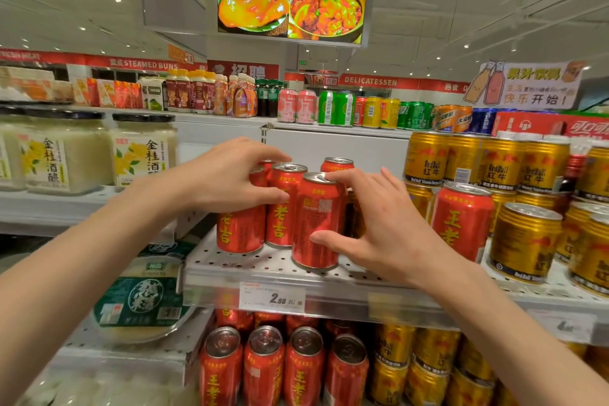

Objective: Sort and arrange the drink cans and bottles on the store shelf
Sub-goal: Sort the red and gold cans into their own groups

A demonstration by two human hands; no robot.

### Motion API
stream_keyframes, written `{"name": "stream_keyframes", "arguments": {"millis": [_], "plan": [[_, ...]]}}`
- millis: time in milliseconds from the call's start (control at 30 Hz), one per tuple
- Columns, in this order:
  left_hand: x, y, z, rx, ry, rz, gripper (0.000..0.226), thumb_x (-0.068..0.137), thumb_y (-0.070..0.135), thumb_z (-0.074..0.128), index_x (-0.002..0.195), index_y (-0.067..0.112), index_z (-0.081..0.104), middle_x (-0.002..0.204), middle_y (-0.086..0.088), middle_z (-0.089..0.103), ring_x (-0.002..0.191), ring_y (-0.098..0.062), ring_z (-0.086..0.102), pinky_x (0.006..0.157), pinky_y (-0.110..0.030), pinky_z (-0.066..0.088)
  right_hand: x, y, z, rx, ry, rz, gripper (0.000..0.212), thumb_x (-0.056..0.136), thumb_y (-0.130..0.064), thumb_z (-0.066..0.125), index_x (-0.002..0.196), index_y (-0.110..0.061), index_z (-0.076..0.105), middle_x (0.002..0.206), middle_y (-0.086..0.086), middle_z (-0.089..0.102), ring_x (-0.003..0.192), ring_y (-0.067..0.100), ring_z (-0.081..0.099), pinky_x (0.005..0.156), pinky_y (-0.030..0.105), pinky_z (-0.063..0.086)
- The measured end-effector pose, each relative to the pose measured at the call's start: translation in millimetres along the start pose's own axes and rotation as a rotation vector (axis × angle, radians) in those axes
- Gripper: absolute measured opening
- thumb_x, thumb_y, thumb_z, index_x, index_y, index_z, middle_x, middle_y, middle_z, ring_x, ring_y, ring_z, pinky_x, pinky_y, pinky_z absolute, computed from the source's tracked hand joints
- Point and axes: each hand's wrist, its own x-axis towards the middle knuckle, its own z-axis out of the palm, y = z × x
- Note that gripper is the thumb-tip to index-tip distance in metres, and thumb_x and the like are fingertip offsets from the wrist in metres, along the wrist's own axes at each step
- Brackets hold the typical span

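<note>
We are looking at a perforated shelf (250, 269) carrying red cans in a cluster, gold cans (524, 241) crowding its right side and pale jars (66, 155) sitting on the left. The front red can (316, 224) is standing upright near the shelf edge, silver-topped with yellow lettering. Our right hand (385, 224) is curling around it, forefinger on its lid. Our left hand (230, 175) is gripping the neighbouring red can (283, 208) just behind.
</note>
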Motion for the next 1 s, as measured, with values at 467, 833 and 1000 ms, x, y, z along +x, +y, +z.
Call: {"name": "stream_keyframes", "arguments": {"millis": [467, 833, 1000], "plan": [[59, 4, 12, 0.089, -0.066, -0.055, 0.053, 0.087, 0.043, 0.073, 0.135, 0.023, 0.063, 0.135, -0.001, 0.066, 0.121, -0.022, 0.061, 0.1, -0.038, 0.05, -2, -2, -4, 0.07, -0.005, 0.032, 0.077, 0.076, -0.071, 0.062, 0.14, -0.034, 0.038, 0.134, -0.011, 0.054, 0.126, 0.007, 0.044, 0.122, 0.042, 0.023], [-9, -19, 4, -0.156, 0.187, -0.027, 0.039, 0.103, 0.047, 0.043, 0.127, 0.027, 0.065, 0.122, 0.011, 0.067, 0.105, -0.006, 0.059, 0.087, -0.024, 0.048, 18, -12, -1, -0.073, -0.031, -0.022, 0.08, 0.077, -0.071, 0.067, 0.141, -0.031, 0.041, 0.14, -0.008, 0.058, 0.136, 0.013, 0.045, 0.124, 0.039, 0.015], [-15, -11, 12, -0.105, 0.183, 0.025, 0.057, 0.095, 0.065, 0.039, 0.134, 0.027, 0.059, 0.131, 0.01, 0.063, 0.115, -0.005, 0.055, 0.099, -0.03, 0.045, 28, -17, -1, -0.202, -0.102, -0.061, 0.093, 0.078, -0.079, 0.055, 0.156, -0.038, 0.024, 0.152, -0.008, 0.05, 0.144, 0.017, 0.036, 0.125, 0.049, 0.01]]}}
